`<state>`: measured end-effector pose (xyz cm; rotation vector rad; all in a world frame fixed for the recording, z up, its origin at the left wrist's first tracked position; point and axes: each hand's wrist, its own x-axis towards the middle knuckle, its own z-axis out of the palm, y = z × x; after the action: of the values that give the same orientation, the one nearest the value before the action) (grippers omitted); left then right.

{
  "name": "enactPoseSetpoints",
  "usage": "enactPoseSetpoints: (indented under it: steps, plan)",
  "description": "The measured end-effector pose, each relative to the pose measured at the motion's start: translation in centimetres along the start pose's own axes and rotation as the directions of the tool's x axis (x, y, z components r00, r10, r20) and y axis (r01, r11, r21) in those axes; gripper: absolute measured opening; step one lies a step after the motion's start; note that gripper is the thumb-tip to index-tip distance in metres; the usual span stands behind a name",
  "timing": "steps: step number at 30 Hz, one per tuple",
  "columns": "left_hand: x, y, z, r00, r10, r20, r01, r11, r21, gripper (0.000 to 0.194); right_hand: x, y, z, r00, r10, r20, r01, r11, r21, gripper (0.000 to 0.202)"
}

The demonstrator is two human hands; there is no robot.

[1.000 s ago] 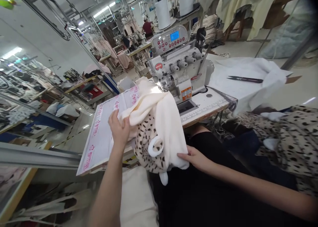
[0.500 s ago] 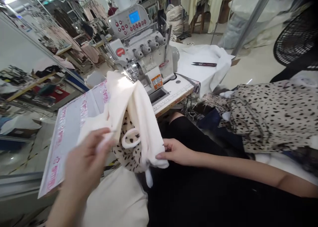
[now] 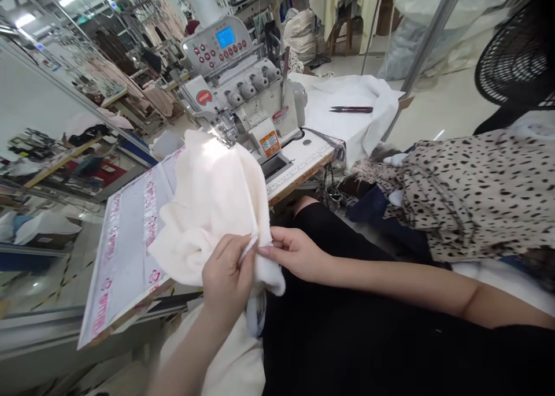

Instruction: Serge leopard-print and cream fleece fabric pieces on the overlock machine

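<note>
Fingers (image 3: pixel 247 266) of left hand (image 3: pixel 226 277) and right hand (image 3: pixel 301 256) pinching cream fleece (image 3: pixel 217 191), red badge (image 3: pixel 204 97) illegible

Operator's attire: black garment (image 3: pixel 368 338) over the lap.
One small pale speck (image 3: pixel 438 330) noted; forearms (image 3: pixel 403 280) and hands (image 3: pixel 228 274) bare.

A soft, fleecy cream fabric (image 3: pixel 221 188) lies rumpled, its brightly lit upper end at the sewing machine (image 3: pixel 243 92), its left side bunched over the pink-printed tabletop (image 3: pixel 128 234), its lower end hanging past the front edge
</note>
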<state>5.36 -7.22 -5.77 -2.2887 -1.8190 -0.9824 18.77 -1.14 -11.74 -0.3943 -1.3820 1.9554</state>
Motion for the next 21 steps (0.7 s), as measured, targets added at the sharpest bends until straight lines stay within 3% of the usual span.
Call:
enactPoseSetpoints:
  steps: [6, 12, 17, 21]
  plan:
    - [0.3, 0.0, 0.3, 0.998, 0.059, -0.015, -0.058, 0.998, 0.036, 0.016, 0.5, -1.3, -0.8, 0.995, -0.067, -0.078, 0.037, 0.94, -0.34, 0.027]
    - [0.3, -0.1, 0.3, 0.988, 0.152, 0.04, -0.156, 0.977, 0.143, 0.025, 0.3, -2.1, -1.0, 0.994, -0.104, -0.034, 0.072, 0.856, -0.513, 0.022]
    - [0.3, -0.1, 0.4, 0.981, 0.179, 0.079, -0.189, 0.972, 0.14, 0.028, 0.4, -2.1, -1.2, 0.995, -0.099, -0.03, 0.073, 0.88, -0.469, 0.02]
    - [0.6, 0.1, 0.6, 0.976, 0.187, 0.115, -0.204, 0.966, 0.159, 0.023, 0.1, -2.7, -1.3, 0.999, 0.032, -0.009, -0.033, 0.962, -0.272, 0.01]
